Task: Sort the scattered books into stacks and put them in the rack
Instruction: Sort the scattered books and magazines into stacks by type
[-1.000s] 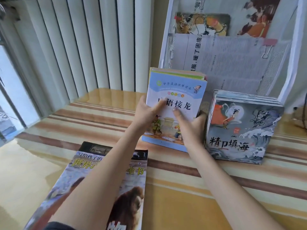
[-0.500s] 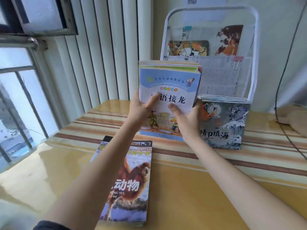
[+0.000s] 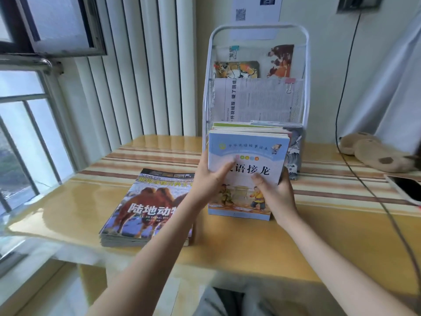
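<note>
A stack of light-blue books (image 3: 248, 153) stands upright in front of the white wire rack (image 3: 305, 65). My left hand (image 3: 210, 179) grips its left edge, thumb across the cover. My right hand (image 3: 276, 192) grips the right edge, thumb on the cover too. Behind the stack, mostly hidden, a second stack with a grey wave cover (image 3: 295, 153) leans at the rack's foot. A third stack with a camel cover (image 3: 150, 206) lies flat on the table to the left, partly under my left forearm.
The rack's upper pockets hold papers with binder clips (image 3: 250, 101) and picture books. A phone (image 3: 407, 188) lies at the right table edge, a brown plush toy (image 3: 373, 153) behind it, and a black cable (image 3: 364, 179) runs across the table. A radiator and window are left.
The blue stack, held in both hands, has shifted right, in front of the wave-cover stack, which it now mostly hides. The view has pulled back, showing the whole rack.
</note>
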